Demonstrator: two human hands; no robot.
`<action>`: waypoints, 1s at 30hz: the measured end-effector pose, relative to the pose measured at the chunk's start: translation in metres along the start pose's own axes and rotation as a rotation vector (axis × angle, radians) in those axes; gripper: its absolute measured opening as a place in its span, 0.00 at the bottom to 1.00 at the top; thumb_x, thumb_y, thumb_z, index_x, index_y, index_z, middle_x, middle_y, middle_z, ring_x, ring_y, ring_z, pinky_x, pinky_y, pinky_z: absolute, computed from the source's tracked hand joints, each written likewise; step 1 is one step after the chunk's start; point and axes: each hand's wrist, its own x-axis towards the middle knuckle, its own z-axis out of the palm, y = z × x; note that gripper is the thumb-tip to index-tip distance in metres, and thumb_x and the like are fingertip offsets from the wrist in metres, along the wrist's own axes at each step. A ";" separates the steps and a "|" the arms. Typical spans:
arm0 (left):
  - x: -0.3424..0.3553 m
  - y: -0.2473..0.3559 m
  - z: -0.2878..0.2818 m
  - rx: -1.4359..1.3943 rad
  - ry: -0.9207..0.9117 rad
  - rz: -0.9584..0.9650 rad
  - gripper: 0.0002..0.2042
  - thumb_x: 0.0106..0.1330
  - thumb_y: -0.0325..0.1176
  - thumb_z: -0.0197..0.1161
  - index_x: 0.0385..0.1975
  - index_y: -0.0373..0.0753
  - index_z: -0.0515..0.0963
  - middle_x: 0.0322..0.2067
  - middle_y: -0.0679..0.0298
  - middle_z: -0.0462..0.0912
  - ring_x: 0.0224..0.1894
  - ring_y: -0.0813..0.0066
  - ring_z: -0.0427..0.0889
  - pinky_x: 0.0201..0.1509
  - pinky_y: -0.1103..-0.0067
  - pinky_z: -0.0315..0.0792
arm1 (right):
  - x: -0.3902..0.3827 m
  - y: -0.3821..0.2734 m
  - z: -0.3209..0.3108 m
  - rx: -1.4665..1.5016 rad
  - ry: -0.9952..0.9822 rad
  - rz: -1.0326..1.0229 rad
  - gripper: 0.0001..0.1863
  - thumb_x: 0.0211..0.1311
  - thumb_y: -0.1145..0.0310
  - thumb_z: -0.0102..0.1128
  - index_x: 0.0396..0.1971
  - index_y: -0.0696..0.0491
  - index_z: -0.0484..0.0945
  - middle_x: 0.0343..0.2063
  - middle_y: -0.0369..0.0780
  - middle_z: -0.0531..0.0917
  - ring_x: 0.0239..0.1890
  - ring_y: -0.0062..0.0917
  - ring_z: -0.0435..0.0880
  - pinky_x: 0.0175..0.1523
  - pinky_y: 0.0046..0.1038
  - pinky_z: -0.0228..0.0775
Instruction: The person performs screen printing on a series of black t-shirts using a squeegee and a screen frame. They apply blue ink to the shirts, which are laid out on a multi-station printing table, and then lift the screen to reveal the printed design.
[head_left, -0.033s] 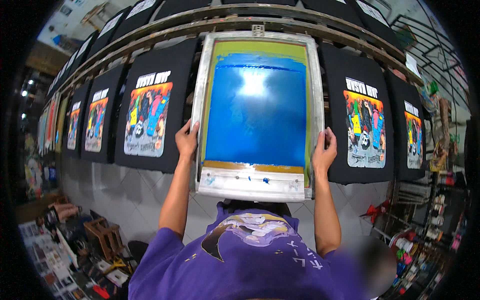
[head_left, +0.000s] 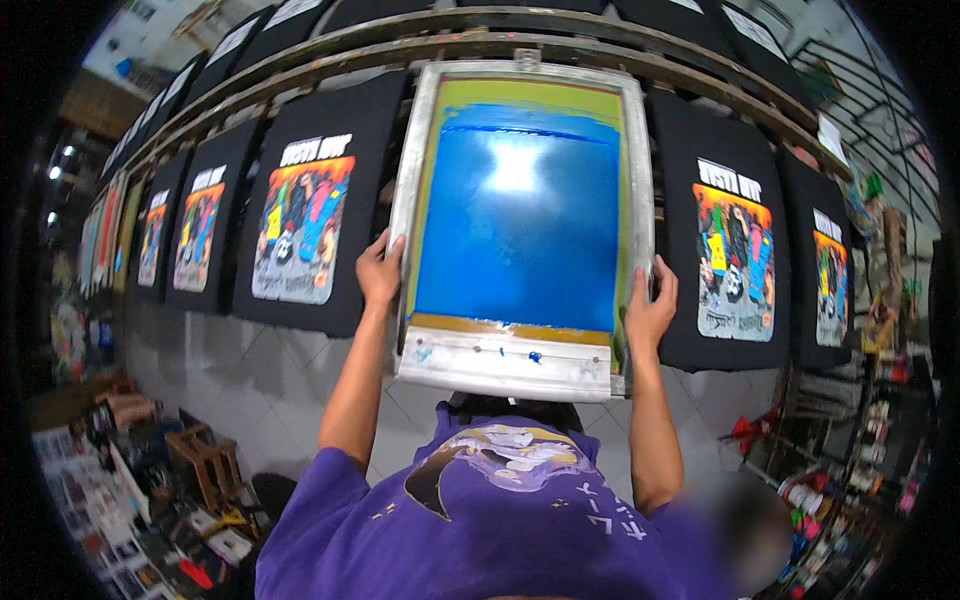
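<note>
A metal-framed printing screen lies in the middle, its yellow-green mesh mostly covered with blue ink. A pale bar with bolts and blue smears spans its near end. My left hand grips the frame's left side, fingers wrapped at the edge. My right hand grips the right side lower down, fingers on the rim.
Black garments with colourful prints lie on boards either side, such as one at left and one at right. Wooden rails run behind. Tiled floor, a wooden crate and clutter are below and around.
The view has shifted slightly, so the screen sits a little further right in the picture. Both hands keep their hold on the frame.
</note>
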 end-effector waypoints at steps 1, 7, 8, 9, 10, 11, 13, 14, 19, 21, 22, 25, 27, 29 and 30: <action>-0.001 -0.008 -0.004 0.104 0.051 0.029 0.21 0.70 0.41 0.63 0.56 0.33 0.79 0.50 0.50 0.85 0.51 0.67 0.84 0.56 0.75 0.73 | -0.005 -0.024 -0.009 -0.061 -0.108 -0.102 0.23 0.62 0.62 0.67 0.53 0.59 0.77 0.49 0.49 0.80 0.54 0.42 0.78 0.59 0.39 0.70; -0.079 0.062 -0.024 0.092 0.180 0.248 0.17 0.75 0.38 0.54 0.52 0.32 0.81 0.48 0.48 0.84 0.51 0.53 0.82 0.57 0.68 0.72 | -0.079 -0.093 -0.082 -0.314 -0.918 -0.631 0.23 0.53 0.67 0.68 0.49 0.58 0.77 0.44 0.47 0.78 0.50 0.40 0.76 0.52 0.39 0.70; -0.095 0.068 -0.028 0.085 0.136 0.220 0.18 0.75 0.40 0.54 0.53 0.33 0.80 0.48 0.48 0.84 0.52 0.52 0.81 0.57 0.67 0.71 | -0.095 -0.087 -0.082 -0.426 -0.925 -0.698 0.22 0.52 0.68 0.67 0.48 0.58 0.77 0.42 0.46 0.77 0.49 0.39 0.76 0.50 0.39 0.71; -0.111 0.071 -0.034 0.084 0.072 0.238 0.18 0.74 0.40 0.55 0.53 0.33 0.80 0.48 0.49 0.84 0.52 0.52 0.80 0.58 0.67 0.71 | -0.102 -0.083 -0.082 -0.538 -0.923 -0.767 0.21 0.51 0.70 0.65 0.47 0.58 0.77 0.41 0.46 0.77 0.47 0.38 0.76 0.48 0.38 0.71; -0.124 0.072 -0.036 0.097 0.054 0.268 0.19 0.73 0.41 0.58 0.53 0.33 0.80 0.48 0.50 0.84 0.52 0.52 0.80 0.58 0.66 0.71 | -0.102 -0.084 -0.082 -0.549 -0.934 -0.798 0.20 0.50 0.71 0.64 0.46 0.58 0.77 0.39 0.45 0.77 0.46 0.38 0.77 0.47 0.38 0.71; -0.136 0.073 -0.039 0.109 0.032 0.299 0.19 0.71 0.42 0.60 0.52 0.34 0.81 0.48 0.50 0.84 0.51 0.52 0.80 0.57 0.66 0.72 | -0.101 -0.085 -0.082 -0.560 -0.943 -0.826 0.20 0.50 0.72 0.62 0.45 0.58 0.77 0.38 0.45 0.77 0.45 0.37 0.77 0.46 0.38 0.71; -0.155 0.081 -0.049 0.166 -0.092 0.341 0.21 0.66 0.44 0.66 0.53 0.36 0.81 0.49 0.52 0.84 0.53 0.56 0.80 0.58 0.67 0.72 | -0.099 -0.086 -0.081 -0.576 -0.952 -0.832 0.21 0.48 0.74 0.63 0.46 0.57 0.77 0.37 0.44 0.78 0.44 0.38 0.78 0.46 0.38 0.71; -0.159 0.087 -0.055 0.195 -0.156 0.366 0.22 0.64 0.45 0.68 0.53 0.38 0.82 0.49 0.53 0.84 0.54 0.59 0.80 0.59 0.68 0.72 | -0.098 -0.084 -0.080 -0.577 -0.956 -0.814 0.22 0.47 0.73 0.64 0.47 0.57 0.76 0.37 0.44 0.78 0.43 0.39 0.78 0.47 0.39 0.71; -0.158 0.105 -0.079 0.318 -0.461 0.646 0.31 0.52 0.55 0.74 0.51 0.38 0.82 0.51 0.57 0.82 0.55 0.60 0.78 0.62 0.64 0.69 | -0.065 -0.118 -0.080 -0.529 -1.049 -0.630 0.24 0.43 0.75 0.67 0.46 0.56 0.77 0.37 0.45 0.79 0.44 0.43 0.79 0.49 0.42 0.71; -0.152 0.085 -0.070 0.414 -0.527 0.737 0.34 0.51 0.57 0.73 0.54 0.40 0.80 0.50 0.59 0.81 0.55 0.59 0.76 0.61 0.62 0.67 | -0.057 -0.126 -0.079 -0.408 -0.937 -0.581 0.24 0.42 0.77 0.67 0.45 0.55 0.77 0.37 0.46 0.80 0.45 0.44 0.78 0.49 0.43 0.70; -0.144 0.084 -0.066 0.484 -0.516 0.832 0.35 0.49 0.53 0.75 0.56 0.41 0.78 0.49 0.60 0.81 0.53 0.61 0.76 0.60 0.64 0.67 | -0.055 -0.130 -0.077 -0.395 -0.885 -0.570 0.24 0.41 0.79 0.67 0.44 0.56 0.77 0.37 0.46 0.80 0.45 0.45 0.78 0.49 0.44 0.70; -0.119 0.084 -0.049 0.636 -0.518 0.889 0.26 0.48 0.38 0.73 0.50 0.41 0.80 0.40 0.65 0.79 0.49 0.65 0.75 0.55 0.67 0.69 | -0.056 -0.106 -0.068 -0.456 -0.737 -0.592 0.20 0.40 0.77 0.69 0.39 0.55 0.76 0.36 0.45 0.79 0.45 0.44 0.77 0.49 0.43 0.68; -0.111 0.082 -0.056 0.783 -0.493 0.897 0.20 0.45 0.35 0.72 0.41 0.41 0.80 0.37 0.65 0.77 0.47 0.66 0.76 0.53 0.67 0.70 | -0.057 -0.110 -0.066 -0.430 -0.686 -0.588 0.20 0.39 0.78 0.69 0.37 0.55 0.76 0.35 0.44 0.78 0.44 0.43 0.77 0.49 0.42 0.67; -0.109 0.072 -0.056 0.705 -0.501 0.907 0.17 0.43 0.34 0.70 0.36 0.41 0.79 0.36 0.64 0.77 0.46 0.66 0.76 0.50 0.68 0.72 | -0.064 -0.112 -0.066 -0.442 -0.602 -0.570 0.19 0.37 0.80 0.68 0.35 0.55 0.76 0.33 0.45 0.77 0.41 0.44 0.76 0.47 0.41 0.66; -0.110 0.069 -0.055 0.667 -0.495 0.925 0.17 0.43 0.36 0.72 0.35 0.41 0.78 0.36 0.65 0.76 0.45 0.65 0.76 0.48 0.69 0.73 | -0.067 -0.110 -0.066 -0.449 -0.556 -0.555 0.19 0.36 0.82 0.68 0.34 0.56 0.75 0.32 0.45 0.76 0.39 0.44 0.76 0.46 0.40 0.66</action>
